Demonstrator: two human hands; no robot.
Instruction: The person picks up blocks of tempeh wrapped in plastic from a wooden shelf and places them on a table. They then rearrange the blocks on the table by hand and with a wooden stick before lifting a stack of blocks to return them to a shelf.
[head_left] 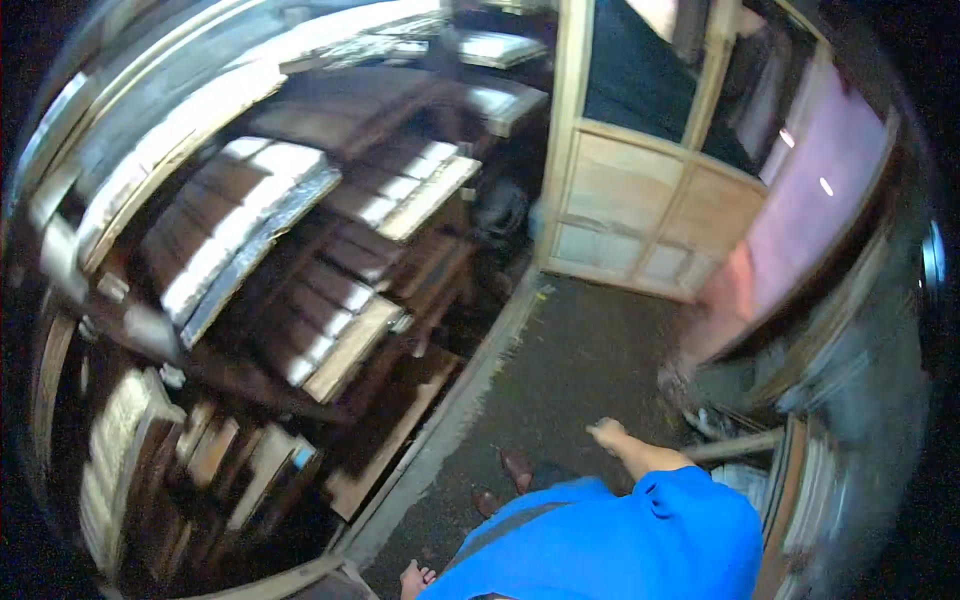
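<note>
My right hand (606, 434) hangs over the dark floor (575, 350), in front of my blue shirt (610, 540). It is small and blurred; its fingers merge together, and no held thing shows. Low in the view, my left hand (416, 578) hangs beside my body near the floor's pale edge strip (440, 450). Its fingers are loosely bent with the tips apart, and nothing is visible in it. Neither hand touches anything that I can see. Between them are my brown shoes (515, 468).
Racks to the left hold stacked boards or panels (345, 350) with pale edges. More wooden pieces (260, 480) stand below them. Ahead is a wood-framed door or partition (625, 205) with dark upper panes. A pinkish panel (810, 210) and upright boards (810, 500) line the right side.
</note>
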